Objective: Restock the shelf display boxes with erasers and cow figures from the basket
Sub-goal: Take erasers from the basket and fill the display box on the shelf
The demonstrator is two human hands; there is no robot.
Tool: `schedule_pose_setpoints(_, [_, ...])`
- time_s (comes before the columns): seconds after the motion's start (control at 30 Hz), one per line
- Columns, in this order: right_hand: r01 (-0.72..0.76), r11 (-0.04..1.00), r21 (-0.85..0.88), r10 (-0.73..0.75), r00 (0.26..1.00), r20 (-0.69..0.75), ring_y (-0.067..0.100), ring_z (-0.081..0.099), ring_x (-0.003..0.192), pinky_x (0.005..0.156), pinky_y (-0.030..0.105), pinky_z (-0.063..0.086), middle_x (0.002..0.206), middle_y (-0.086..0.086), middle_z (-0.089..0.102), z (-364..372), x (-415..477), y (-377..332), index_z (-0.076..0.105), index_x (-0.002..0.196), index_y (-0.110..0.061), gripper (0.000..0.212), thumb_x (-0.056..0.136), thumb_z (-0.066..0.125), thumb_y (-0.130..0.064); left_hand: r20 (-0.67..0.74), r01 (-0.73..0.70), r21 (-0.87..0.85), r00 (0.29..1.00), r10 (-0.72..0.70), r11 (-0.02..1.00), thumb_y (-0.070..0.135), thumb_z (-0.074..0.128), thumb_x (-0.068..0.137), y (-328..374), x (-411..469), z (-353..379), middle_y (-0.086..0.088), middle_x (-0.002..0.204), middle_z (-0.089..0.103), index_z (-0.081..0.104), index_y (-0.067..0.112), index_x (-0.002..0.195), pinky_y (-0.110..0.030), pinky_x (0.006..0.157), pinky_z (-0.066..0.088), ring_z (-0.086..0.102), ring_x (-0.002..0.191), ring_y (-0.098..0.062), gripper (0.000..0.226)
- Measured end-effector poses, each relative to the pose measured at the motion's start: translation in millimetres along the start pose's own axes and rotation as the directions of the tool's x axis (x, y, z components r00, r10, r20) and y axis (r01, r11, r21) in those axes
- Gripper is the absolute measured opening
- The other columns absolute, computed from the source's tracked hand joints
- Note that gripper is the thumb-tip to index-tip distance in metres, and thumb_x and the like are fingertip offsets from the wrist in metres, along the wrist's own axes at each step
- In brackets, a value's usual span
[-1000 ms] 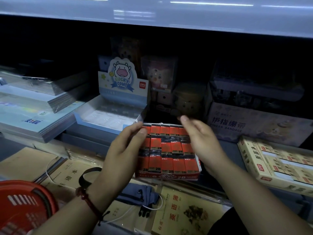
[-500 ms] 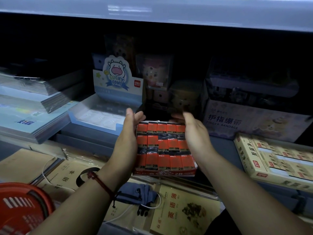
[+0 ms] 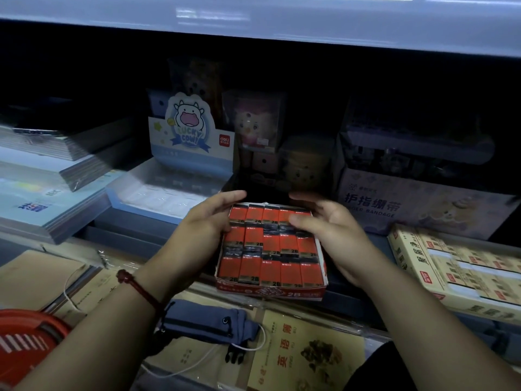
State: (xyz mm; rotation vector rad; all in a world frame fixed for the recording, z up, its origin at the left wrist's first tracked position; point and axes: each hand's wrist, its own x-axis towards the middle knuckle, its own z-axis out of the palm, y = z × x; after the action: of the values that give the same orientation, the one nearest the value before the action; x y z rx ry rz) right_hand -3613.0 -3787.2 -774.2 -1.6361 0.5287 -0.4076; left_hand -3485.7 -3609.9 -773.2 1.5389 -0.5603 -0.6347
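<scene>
A red display box (image 3: 269, 292) packed with rows of red 2B erasers (image 3: 270, 266) sits at the shelf's front edge, in the middle of the view. My left hand (image 3: 201, 221) grips its far left corner, fingers curled over the back edge. My right hand (image 3: 332, 230) holds the far right corner, with the thumb lying on the back row of erasers. Behind and to the left stands the pale blue cow display box (image 3: 132, 193) with its "Lucky Cow" header card (image 3: 191, 131). The red basket (image 3: 25, 342) shows at the bottom left.
Stacked notebooks (image 3: 50, 187) fill the left of the shelf. A finger bandage box (image 3: 417, 210) and a cream eraser box (image 3: 456, 272) stand on the right. A blue pouch (image 3: 205, 320) with a white cord lies on copybooks below. The upper shelf overhangs the dark back row.
Both hands have closed in from the sides of the eraser box onto its far corners, and the right thumb now lies on the erasers. The box has hardly moved.
</scene>
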Motion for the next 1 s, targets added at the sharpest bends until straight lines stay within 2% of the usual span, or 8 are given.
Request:
schedule_pose_setpoints(0.1, [0.064,0.998,0.006,-0.064,0.992,0.113,0.007,0.072,0.101,0.076,0.018,0.057,0.113,-0.006,0.075,-9.1,-2.9,4.8,0.060,0.127,-0.023,0.047,0.086,0.072,-0.003,0.209,-0.033,0.018,0.977,0.029,0.999,0.005,0.061,0.096,2.7,-3.7,-17.2,0.012,0.132,0.069,0.049,0.029,0.145,-0.034,0.099,0.053,0.067,0.120,-0.010,0.056])
schedule_pose_setpoints(0.17, [0.090,0.996,-0.002,-0.088,0.977,0.195,0.002,0.069,0.106,0.078,0.014,0.055,0.115,-0.011,0.074,-14.5,-3.3,7.3,0.056,0.131,-0.023,0.057,0.082,0.075,-0.002,0.362,-0.042,0.074,0.932,0.013,0.996,0.007,0.075,0.081,3.9,-4.6,-27.8,0.018,0.140,0.063,0.038,0.033,0.152,-0.030,0.102,0.053,0.060,0.129,-0.006,0.084])
schedule_pose_setpoints(0.23, [0.097,0.994,-0.040,-0.085,0.968,0.236,0.001,0.067,0.110,0.082,0.015,0.054,0.121,-0.012,0.071,-18.3,-2.1,8.2,0.053,0.136,-0.024,0.066,0.079,0.078,-0.004,0.427,-0.045,0.126,0.904,-0.013,0.991,0.001,0.079,0.071,3.7,-2.8,-34.2,0.020,0.142,0.060,0.030,0.034,0.156,-0.029,0.104,0.052,0.058,0.132,-0.008,0.103])
schedule_pose_setpoints(0.47, [0.090,0.995,-0.050,-0.079,0.978,0.194,0.006,0.067,0.113,0.093,0.021,0.055,0.125,-0.004,0.069,-19.6,2.6,8.7,0.055,0.135,-0.018,0.066,0.080,0.071,0.014,0.381,-0.074,0.253,0.924,-0.029,0.965,-0.007,0.082,0.069,10.9,6.8,-35.1,0.015,0.141,0.062,0.033,0.030,0.155,-0.027,0.098,0.056,0.063,0.125,-0.006,0.106])
schedule_pose_setpoints(0.67, [0.088,0.996,-0.008,-0.086,0.986,0.145,-0.014,0.066,0.095,0.072,0.001,0.047,0.118,-0.008,0.067,-19.2,3.6,8.6,0.057,0.133,-0.009,0.060,0.081,0.065,0.021,0.422,-0.139,0.386,0.906,-0.041,0.912,0.011,0.093,0.062,9.2,8.6,-34.7,0.014,0.138,0.064,0.036,0.035,0.152,-0.035,0.107,0.052,0.058,0.130,-0.003,0.109])
schedule_pose_setpoints(0.77, [0.078,0.997,0.025,-0.081,0.986,0.143,-0.004,0.069,0.101,0.076,0.008,0.052,0.122,-0.001,0.069,-20.1,4.8,11.2,0.057,0.133,-0.008,0.059,0.081,0.065,0.020,0.439,-0.168,0.384,0.898,-0.020,0.908,0.016,0.093,0.062,5.6,9.2,-32.0,0.013,0.138,0.064,0.036,0.039,0.152,-0.036,0.108,0.050,0.058,0.130,-0.005,0.108])
schedule_pose_setpoints(0.9, [0.067,0.996,0.061,-0.075,0.987,0.140,0.008,0.069,0.109,0.081,0.017,0.056,0.124,0.003,0.071,-21.1,6.2,13.3,0.058,0.132,-0.009,0.059,0.080,0.067,0.018,0.395,-0.195,0.392,0.918,0.027,0.899,0.019,0.093,0.060,3.6,9.0,-23.2,0.012,0.128,0.067,0.039,0.046,0.148,-0.028,0.092,0.059,0.068,0.114,-0.005,0.107])
schedule_pose_setpoints(1.0, [0.052,0.992,0.111,-0.068,0.986,0.152,0.015,0.068,0.114,0.087,0.023,0.057,0.124,0.006,0.071,-22.9,7.1,13.9,0.057,0.132,-0.007,0.060,0.079,0.068,0.018,0.384,-0.204,0.362,0.922,0.054,0.910,0.020,0.092,0.060,1.3,9.5,-23.3,0.015,0.129,0.067,0.040,0.044,0.147,-0.028,0.095,0.057,0.067,0.115,-0.006,0.105])
